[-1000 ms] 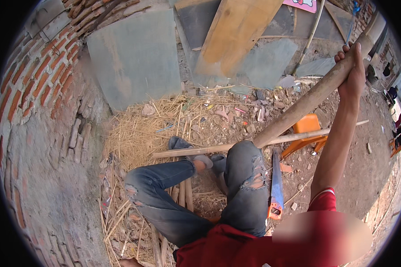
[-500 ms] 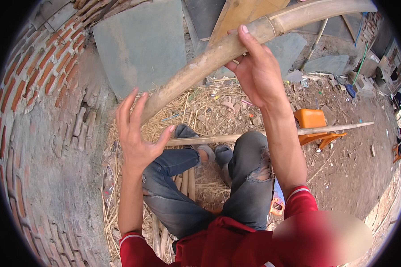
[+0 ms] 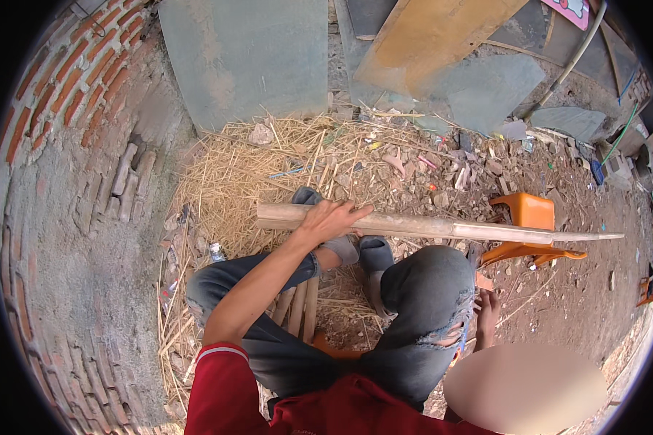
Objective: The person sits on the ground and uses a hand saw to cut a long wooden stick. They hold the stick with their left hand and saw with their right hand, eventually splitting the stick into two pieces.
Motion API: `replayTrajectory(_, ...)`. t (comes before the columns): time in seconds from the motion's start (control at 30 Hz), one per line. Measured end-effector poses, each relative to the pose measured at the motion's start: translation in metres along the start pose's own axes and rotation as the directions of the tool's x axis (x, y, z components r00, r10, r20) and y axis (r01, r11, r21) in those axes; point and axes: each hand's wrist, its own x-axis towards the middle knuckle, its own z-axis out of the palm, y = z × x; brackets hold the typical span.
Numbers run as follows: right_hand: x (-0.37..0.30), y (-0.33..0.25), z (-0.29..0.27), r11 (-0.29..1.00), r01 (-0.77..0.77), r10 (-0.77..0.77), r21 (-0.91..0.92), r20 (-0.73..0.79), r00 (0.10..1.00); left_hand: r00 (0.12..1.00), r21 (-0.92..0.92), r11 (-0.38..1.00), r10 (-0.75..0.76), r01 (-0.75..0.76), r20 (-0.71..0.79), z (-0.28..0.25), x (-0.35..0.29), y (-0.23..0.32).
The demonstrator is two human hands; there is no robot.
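Note:
A thick, pale brown bamboo pole [image 3: 413,225] lies nearly level across, just beyond my knees, its cut end at the left. My left hand [image 3: 331,220] is closed over the pole from above, near that end. A thinner pole tip [image 3: 591,236] extends past it at the right, over an orange plastic stool [image 3: 533,214] lying on its side. My right hand [image 3: 487,312] is low beside my right knee, fingers apart, with nothing visible in them. Its wrist is partly covered by a blurred patch. An orange-pink piece [image 3: 484,282] lies just beyond its fingertips.
A brick wall [image 3: 72,239] rises along the left. Loose straw [image 3: 232,170] and rubble cover the ground ahead. Grey sheets [image 3: 247,65] and a tan board [image 3: 435,43] lean at the back. Several short bamboo lengths [image 3: 297,304] lie between my legs.
The thick bamboo pole has come down from its raised, slanted position to lie across in front of my knees. My left hand has closed on it; my right hand has let go and dropped beside my knee.

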Motion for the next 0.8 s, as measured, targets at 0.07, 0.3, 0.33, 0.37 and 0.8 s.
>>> replayTrajectory(0.07,-0.03,0.093,-0.016,0.923,0.157,-0.162,-0.351,0.015,0.987,0.994,0.025,0.999,-0.051,0.049,0.098,0.024,-0.01,-0.011)
replayTrajectory(0.3,-0.098,0.234,-0.011,0.671,-0.133,0.16,-0.729,-0.032,0.987,0.998,0.086,0.996,-0.003,0.008,-0.056,0.097,-0.052,-0.065)
replayTrajectory(0.33,-0.096,0.236,-0.008,0.658,-0.155,0.174,-0.737,-0.052,0.983,0.996,0.082,0.997,0.01,-0.002,-0.094,0.101,-0.055,-0.069)
replayTrajectory(0.37,-0.095,0.239,-0.005,0.646,-0.175,0.189,-0.743,-0.066,0.98,0.996,0.09,0.996,0.016,-0.008,-0.082,0.106,-0.059,-0.072)
replayTrajectory(0.8,-0.069,0.243,0.016,0.61,-0.265,0.233,-0.747,-0.15,0.961,0.999,0.121,0.992,0.041,-0.044,0.022,0.103,-0.045,-0.059)
